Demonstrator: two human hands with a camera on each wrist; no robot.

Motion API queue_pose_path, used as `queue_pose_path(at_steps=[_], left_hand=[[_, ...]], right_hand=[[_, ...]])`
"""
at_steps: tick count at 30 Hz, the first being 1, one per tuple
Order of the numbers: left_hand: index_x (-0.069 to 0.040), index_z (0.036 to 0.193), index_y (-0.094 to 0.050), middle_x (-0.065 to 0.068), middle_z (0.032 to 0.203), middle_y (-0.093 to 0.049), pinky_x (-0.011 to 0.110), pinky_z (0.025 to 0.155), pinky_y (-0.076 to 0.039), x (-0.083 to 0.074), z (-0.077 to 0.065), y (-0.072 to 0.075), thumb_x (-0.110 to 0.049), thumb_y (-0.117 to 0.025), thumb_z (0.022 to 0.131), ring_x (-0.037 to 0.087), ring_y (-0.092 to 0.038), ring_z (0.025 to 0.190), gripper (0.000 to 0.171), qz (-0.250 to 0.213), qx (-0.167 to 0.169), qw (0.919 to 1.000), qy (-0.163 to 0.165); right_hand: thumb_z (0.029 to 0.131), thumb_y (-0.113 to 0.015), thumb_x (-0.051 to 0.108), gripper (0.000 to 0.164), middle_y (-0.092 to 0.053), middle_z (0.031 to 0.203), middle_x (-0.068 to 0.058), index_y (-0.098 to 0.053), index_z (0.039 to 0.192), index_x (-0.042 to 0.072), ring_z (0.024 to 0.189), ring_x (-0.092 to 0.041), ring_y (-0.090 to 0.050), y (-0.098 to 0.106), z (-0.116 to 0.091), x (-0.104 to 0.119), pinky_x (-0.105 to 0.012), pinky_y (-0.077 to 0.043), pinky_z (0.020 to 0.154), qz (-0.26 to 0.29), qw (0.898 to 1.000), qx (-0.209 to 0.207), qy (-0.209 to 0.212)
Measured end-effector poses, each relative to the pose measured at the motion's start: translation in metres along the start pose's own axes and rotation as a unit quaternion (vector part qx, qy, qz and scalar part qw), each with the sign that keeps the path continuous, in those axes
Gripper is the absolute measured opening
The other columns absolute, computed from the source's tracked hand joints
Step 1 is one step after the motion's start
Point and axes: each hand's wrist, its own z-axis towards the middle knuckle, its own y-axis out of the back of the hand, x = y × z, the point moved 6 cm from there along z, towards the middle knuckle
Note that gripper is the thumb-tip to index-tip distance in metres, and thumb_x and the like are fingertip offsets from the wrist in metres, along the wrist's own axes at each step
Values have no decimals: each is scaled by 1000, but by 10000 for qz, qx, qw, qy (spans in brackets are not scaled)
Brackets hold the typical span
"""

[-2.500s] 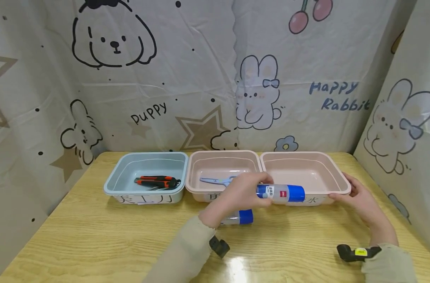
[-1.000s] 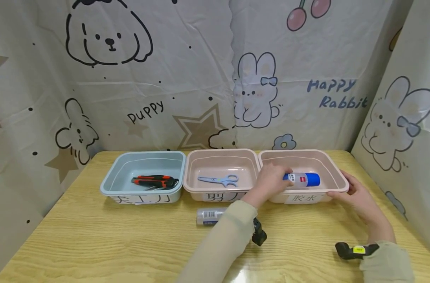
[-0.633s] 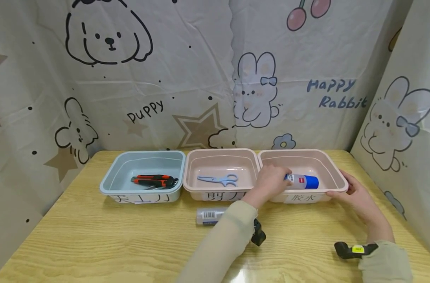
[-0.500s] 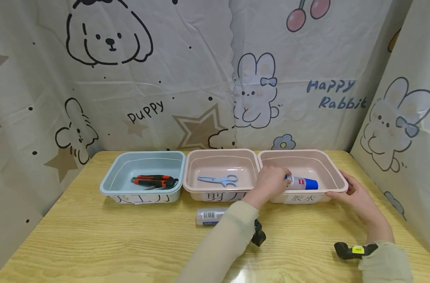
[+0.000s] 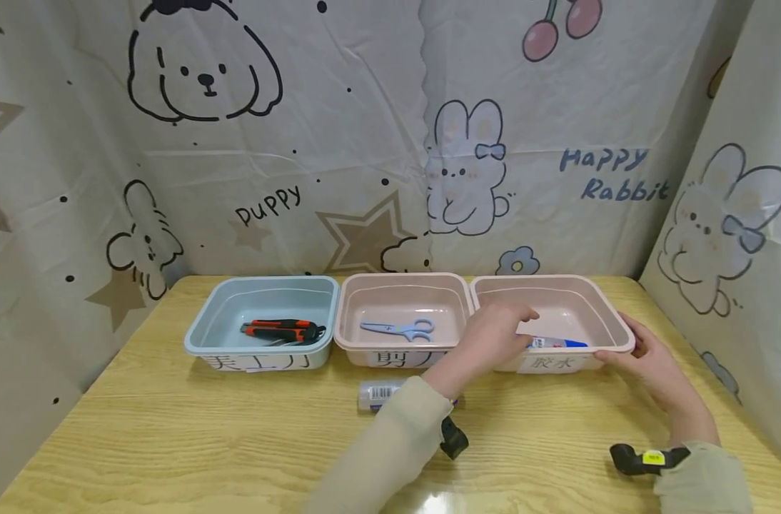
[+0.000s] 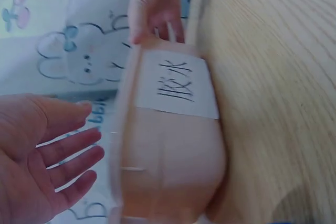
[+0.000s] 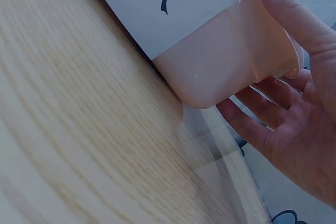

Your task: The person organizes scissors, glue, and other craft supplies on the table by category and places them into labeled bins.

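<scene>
Above the near left corner of the right pink bin (image 5: 538, 283), my left hand (image 5: 490, 339) hangs with thumb and fingers spread and holding nothing. A glue bottle with a blue cap (image 5: 557, 343) lies inside that bin against its front wall, mostly hidden by the wall. My right hand (image 5: 660, 375) grips the bin's right end, thumb at the front rim and fingers round the side; the right wrist view shows this hand (image 7: 294, 119) at the bin's corner. A second glue bottle (image 5: 379, 392) lies on the table, partly hidden by my left forearm.
The middle pink bin (image 5: 403, 280) holds blue scissors (image 5: 400, 329). To its left stands a light blue bin (image 5: 271, 283) with red-and-black utility knives (image 5: 281, 330). The three bins stand side by side on a wooden table (image 5: 204, 442), before a printed cloth backdrop (image 5: 339, 128).
My left hand carried the glue bottle into the right bin, lowered it and let it go, then drew back slightly with spread fingers. The right hand stayed at the bin's end.
</scene>
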Motion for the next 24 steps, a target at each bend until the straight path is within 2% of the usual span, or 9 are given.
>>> queue_pose_path(at_steps=[2,4,9,15,17,24], left_hand=[[-24,115,-62,-13,110,-63,15,81,-44,-3,-8,7,-29,-66,83,2,-57,100,33,-16,-1,9998,-174],[-24,115,-62,-13,110,-63,14,80,-44,-4,-16,14,-30,-66,83,1,-57,99,33,-40,11,9996,-278],[-25,115,-61,-14,109,-63,14,77,-44,2,-39,24,-32,-65,84,1,-57,97,32,-149,84,9994,-303],[-23,112,-63,-11,104,-65,15,74,-43,16,-68,26,-30,-67,82,2,-58,87,31,-120,-70,9988,-463],[-23,111,-64,-10,104,-65,18,78,-44,22,-77,26,-30,-68,81,4,-58,90,31,-72,-38,9991,-424],[-22,112,-63,-10,107,-64,23,82,-45,42,-103,26,-32,-67,81,10,-58,97,32,222,187,9991,-311]], right_hand=[[85,-65,25,87,-20,145,-28,-7,147,9,103,10,-35,0,0,-2,-3,-36,74,46,10000,-10,28],[85,-65,25,86,-20,145,-27,-7,147,11,101,12,-34,0,-1,-3,-3,-37,74,72,10000,-2,59],[84,-65,26,86,-19,147,-24,-8,148,16,105,10,-34,-1,0,-3,-3,-36,74,76,10000,-10,22],[85,-65,25,86,-18,146,-27,-7,147,10,104,10,-34,0,-1,-2,-3,-36,74,66,10000,16,48],[85,-65,24,86,-19,145,-28,-7,147,9,103,11,-35,-1,0,-2,-3,-37,74,101,9999,18,60],[84,-65,27,88,-17,147,-26,-6,147,12,113,0,-36,-1,2,-2,-3,-36,74,32,10000,9,-31]])
